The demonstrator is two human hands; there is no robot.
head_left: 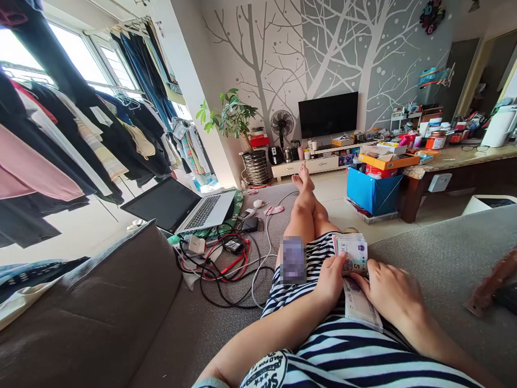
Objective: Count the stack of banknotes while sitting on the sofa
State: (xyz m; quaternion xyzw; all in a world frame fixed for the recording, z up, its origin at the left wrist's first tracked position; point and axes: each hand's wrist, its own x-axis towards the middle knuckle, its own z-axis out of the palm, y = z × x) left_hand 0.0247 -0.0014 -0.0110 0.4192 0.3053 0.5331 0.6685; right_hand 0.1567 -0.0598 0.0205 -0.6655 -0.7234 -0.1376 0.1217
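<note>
A bundle of banknotes (361, 307) lies over my lap, its upper ends spread in a small fan with a figure 5 on the front note. My left hand (332, 281) is closed on the bundle's left edge, thumb on the notes. From the other side my right hand (393, 293) grips it, the thumb across the middle and the fingers curled, partly out of sight. On my thigh to the left rests a flat purplish rectangle (293, 261), blurred by pixels. Beneath is a navy-and-white striped garment (335, 345).
Left on the grey sofa (238, 345) sit an open laptop (205, 211), tangled cables (230, 275) and a white charger (196, 245). My legs stretch forward. Beyond stand a blue box (371, 194), a crowded table (460, 156), a potted plant (254, 167) and a television (329, 115).
</note>
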